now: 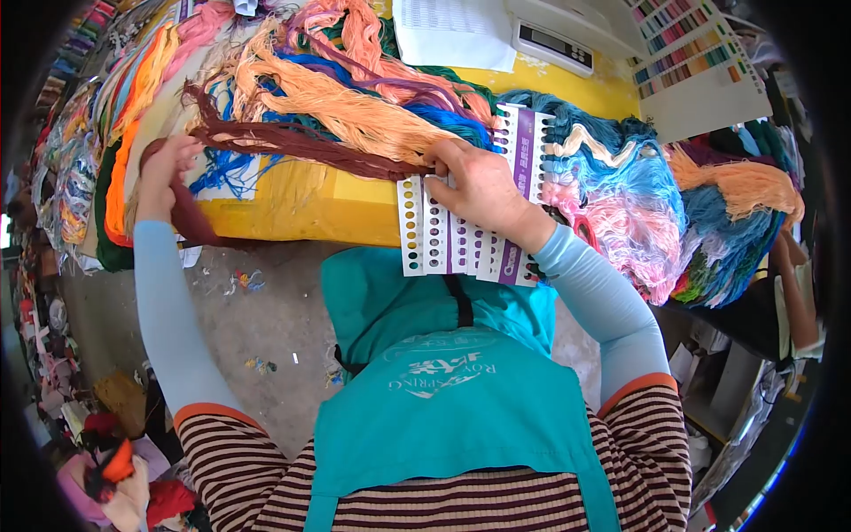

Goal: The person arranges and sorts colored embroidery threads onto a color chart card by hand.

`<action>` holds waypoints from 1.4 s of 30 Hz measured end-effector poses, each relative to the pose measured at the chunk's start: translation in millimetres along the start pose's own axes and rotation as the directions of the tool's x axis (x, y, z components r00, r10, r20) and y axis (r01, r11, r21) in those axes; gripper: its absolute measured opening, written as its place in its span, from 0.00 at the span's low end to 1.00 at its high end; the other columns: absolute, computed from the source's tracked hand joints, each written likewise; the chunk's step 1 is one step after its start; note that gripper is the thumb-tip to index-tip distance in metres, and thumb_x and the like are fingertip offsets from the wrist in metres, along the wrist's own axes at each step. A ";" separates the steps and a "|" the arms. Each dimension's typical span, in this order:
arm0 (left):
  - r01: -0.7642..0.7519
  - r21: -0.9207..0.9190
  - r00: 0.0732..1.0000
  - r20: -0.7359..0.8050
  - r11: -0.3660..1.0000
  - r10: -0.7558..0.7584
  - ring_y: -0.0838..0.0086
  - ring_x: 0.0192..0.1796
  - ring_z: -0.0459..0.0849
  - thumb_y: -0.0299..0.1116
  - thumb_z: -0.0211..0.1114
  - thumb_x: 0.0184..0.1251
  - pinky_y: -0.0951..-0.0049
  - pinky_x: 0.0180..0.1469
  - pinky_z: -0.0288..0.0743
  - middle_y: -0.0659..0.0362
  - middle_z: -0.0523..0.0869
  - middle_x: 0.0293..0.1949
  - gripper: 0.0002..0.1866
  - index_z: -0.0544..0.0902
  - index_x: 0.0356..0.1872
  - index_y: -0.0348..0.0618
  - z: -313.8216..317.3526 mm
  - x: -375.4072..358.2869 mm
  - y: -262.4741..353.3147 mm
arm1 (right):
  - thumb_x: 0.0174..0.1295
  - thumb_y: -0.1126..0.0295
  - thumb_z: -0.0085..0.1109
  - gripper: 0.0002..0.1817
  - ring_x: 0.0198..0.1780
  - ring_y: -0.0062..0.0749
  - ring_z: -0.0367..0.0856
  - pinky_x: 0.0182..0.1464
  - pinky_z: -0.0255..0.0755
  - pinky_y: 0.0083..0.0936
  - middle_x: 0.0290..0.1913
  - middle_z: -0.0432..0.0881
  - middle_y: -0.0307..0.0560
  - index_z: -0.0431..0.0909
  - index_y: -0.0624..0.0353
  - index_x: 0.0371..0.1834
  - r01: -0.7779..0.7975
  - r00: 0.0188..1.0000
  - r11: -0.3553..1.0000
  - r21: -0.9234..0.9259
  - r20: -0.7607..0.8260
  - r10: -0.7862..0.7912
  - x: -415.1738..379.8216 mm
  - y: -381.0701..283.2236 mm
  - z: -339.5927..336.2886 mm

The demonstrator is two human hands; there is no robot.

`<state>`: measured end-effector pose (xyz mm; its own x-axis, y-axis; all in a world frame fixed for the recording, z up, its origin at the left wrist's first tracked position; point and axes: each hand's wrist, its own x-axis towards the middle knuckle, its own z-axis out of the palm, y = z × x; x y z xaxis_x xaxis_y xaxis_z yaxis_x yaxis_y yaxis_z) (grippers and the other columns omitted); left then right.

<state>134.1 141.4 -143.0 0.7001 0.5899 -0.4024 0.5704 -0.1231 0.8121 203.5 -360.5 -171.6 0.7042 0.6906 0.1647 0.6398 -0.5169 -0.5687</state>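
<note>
A dark maroon thread skein (301, 146) stretches across the front of the yellow table between my hands. My right hand (479, 186) is closed, its thumb and fingers pinching the skein's right end above the punched thread cards (443, 235). At the skein's left part, my left hand (171, 164) has its fingers curled round the maroon strands, which loop down past the table edge. Peach thread (337, 102) and blue thread (232, 168) lie behind and beneath the maroon one. A purple and white card (525, 151) stands beside my right hand.
The yellow table (310, 213) carries a scale (554, 46), a paper sheet (452, 31) and a colour sample chart (696, 71). Pink and light blue skeins (620, 213) hang at the right edge, orange ones (120, 186) at the left. Scraps lie on the floor (266, 310).
</note>
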 end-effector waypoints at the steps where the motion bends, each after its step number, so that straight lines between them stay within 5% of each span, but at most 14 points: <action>1: -0.036 -0.002 0.999 0.029 0.999 0.036 0.85 0.35 0.79 0.49 0.56 0.73 0.82 0.38 0.66 0.65 0.89 0.41 0.20 0.83 0.50 0.45 21.2 -31.3 7.8 | 0.56 0.67 0.64 0.13 0.34 0.40 0.83 0.36 0.77 0.34 0.33 0.81 0.44 0.77 0.56 0.43 -0.001 1.000 1.000 0.008 -0.008 0.002 0.6 0.6 -0.1; 2: -0.072 -0.005 0.996 0.058 0.997 0.073 0.85 0.37 0.80 0.50 0.55 0.74 0.82 0.40 0.66 0.65 0.89 0.42 0.21 0.83 0.53 0.45 44.0 -63.3 17.0 | 0.56 0.67 0.64 0.13 0.34 0.40 0.83 0.36 0.77 0.34 0.33 0.81 0.44 0.77 0.56 0.43 0.006 1.000 1.000 0.010 -0.007 -0.006 1.5 1.3 -1.2; 4: -0.067 -0.417 0.927 0.309 0.906 0.211 0.75 0.59 0.80 0.49 0.47 0.79 0.73 0.59 0.69 0.57 0.83 0.59 0.26 0.74 0.66 0.41 69.1 -102.2 22.1 | 0.57 0.67 0.64 0.12 0.33 0.39 0.83 0.36 0.77 0.34 0.33 0.82 0.44 0.79 0.56 0.43 -0.010 0.999 0.998 0.059 0.031 0.009 3.3 0.5 -3.2; 6: 0.013 -0.686 0.843 0.399 0.728 0.361 0.64 0.75 0.63 0.49 0.38 0.82 0.64 0.73 0.59 0.49 0.65 0.74 0.30 0.60 0.74 0.37 94.9 -135.6 25.7 | 0.58 0.67 0.63 0.09 0.33 0.39 0.83 0.36 0.77 0.34 0.34 0.83 0.45 0.81 0.56 0.40 -0.008 1.000 0.989 0.150 -0.028 0.012 2.7 -11.7 -6.4; 10: 0.124 -0.822 0.757 0.441 0.556 0.482 0.63 0.78 0.56 0.53 0.37 0.81 0.57 0.76 0.55 0.48 0.59 0.76 0.34 0.58 0.75 0.36 144.3 -194.7 35.3 | 0.59 0.71 0.64 0.09 0.31 0.31 0.82 0.34 0.76 0.27 0.33 0.83 0.46 0.82 0.58 0.41 0.041 0.998 0.856 0.515 -0.061 -0.011 4.8 -57.7 -5.1; 11: 0.144 -0.828 0.729 0.459 0.543 0.507 0.64 0.79 0.54 0.53 0.37 0.80 0.57 0.75 0.55 0.48 0.58 0.76 0.34 0.58 0.75 0.36 155.9 -203.4 35.6 | 0.64 0.73 0.62 0.08 0.30 0.14 0.71 0.33 0.69 0.15 0.34 0.81 0.34 0.81 0.63 0.45 -0.006 1.000 0.784 0.620 -0.003 0.010 5.0 -70.1 -4.2; 17: -0.007 -0.761 0.649 0.490 0.648 0.582 0.67 0.73 0.65 0.51 0.39 0.81 0.65 0.74 0.57 0.49 0.65 0.73 0.34 0.59 0.73 0.28 202.6 -238.1 37.4 | 0.64 0.74 0.65 0.08 0.30 0.10 0.71 0.29 0.65 0.13 0.32 0.79 0.31 0.82 0.60 0.45 -0.182 0.983 0.295 0.938 0.163 0.088 5.8 -102.8 13.5; 18: 0.021 -0.780 0.634 0.493 0.625 0.595 0.67 0.72 0.66 0.49 0.40 0.81 0.65 0.74 0.57 0.50 0.66 0.72 0.33 0.60 0.72 0.28 203.6 -240.3 36.6 | 0.65 0.76 0.63 0.05 0.28 0.12 0.72 0.25 0.62 0.13 0.33 0.81 0.33 0.82 0.59 0.42 -0.331 0.940 0.098 0.939 0.318 0.121 -0.8 -99.7 9.3; 21: 0.171 -0.779 0.661 0.545 0.603 0.516 0.67 0.68 0.72 0.46 0.41 0.81 0.66 0.71 0.62 0.50 0.72 0.68 0.30 0.64 0.70 0.28 200.0 -242.4 34.1 | 0.65 0.75 0.63 0.02 0.25 0.14 0.73 0.21 0.58 0.13 0.33 0.82 0.35 0.81 0.58 0.39 -0.309 0.928 -0.156 0.938 0.333 0.169 -10.1 -91.9 3.1; 28: 0.104 -0.788 0.797 0.432 0.607 0.423 0.74 0.57 0.79 0.22 0.62 0.67 0.72 0.62 0.71 0.56 0.82 0.56 0.23 0.74 0.64 0.32 206.5 -247.1 23.8 | 0.64 0.76 0.62 0.03 0.21 0.15 0.72 0.20 0.59 0.14 0.29 0.79 0.35 0.78 0.60 0.38 -0.246 0.946 -0.057 0.968 0.252 0.202 -20.7 -80.4 -0.7; 33: -0.014 -0.769 0.821 0.356 0.640 0.445 0.75 0.57 0.79 0.22 0.60 0.67 0.72 0.62 0.71 0.56 0.81 0.56 0.23 0.74 0.64 0.32 213.2 -249.5 23.5 | 0.64 0.76 0.62 0.03 0.21 0.14 0.71 0.20 0.58 0.14 0.28 0.79 0.34 0.78 0.59 0.38 -0.191 0.965 0.117 0.975 0.165 0.202 -21.5 -82.0 2.2; 36: -0.014 -0.756 0.823 0.363 0.655 0.437 0.73 0.57 0.78 0.23 0.58 0.65 0.71 0.64 0.69 0.57 0.81 0.53 0.25 0.73 0.64 0.31 210.4 -250.0 24.7 | 0.64 0.76 0.60 0.02 0.21 0.15 0.71 0.20 0.57 0.15 0.29 0.79 0.36 0.77 0.59 0.38 -0.238 0.941 0.023 0.971 0.224 0.255 -20.2 -82.4 1.4; 38: -0.007 -0.749 0.823 0.372 0.663 0.429 0.72 0.56 0.79 0.23 0.57 0.63 0.69 0.65 0.67 0.58 0.81 0.51 0.27 0.71 0.65 0.30 208.5 -246.7 22.0 | 0.64 0.76 0.59 0.03 0.20 0.17 0.71 0.19 0.57 0.15 0.28 0.79 0.37 0.76 0.58 0.38 -0.272 0.921 -0.239 0.932 0.325 0.216 -19.0 -82.9 -6.6; 42: 0.088 -0.784 0.768 0.446 0.614 0.459 0.74 0.43 0.76 0.27 0.56 0.58 0.72 0.56 0.69 0.61 0.75 0.37 0.31 0.68 0.65 0.27 198.1 -243.2 22.3 | 0.64 0.76 0.58 0.07 0.23 0.17 0.71 0.21 0.57 0.14 0.29 0.79 0.40 0.74 0.56 0.43 -0.369 0.916 -0.166 0.914 0.388 0.100 -14.5 -73.9 -5.4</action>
<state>61.6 -162.9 -110.8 0.9914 0.0407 -0.1247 0.0753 0.6020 0.7950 147.7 -335.1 -127.6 0.5896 0.7776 -0.2185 -0.6478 0.2936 -0.7030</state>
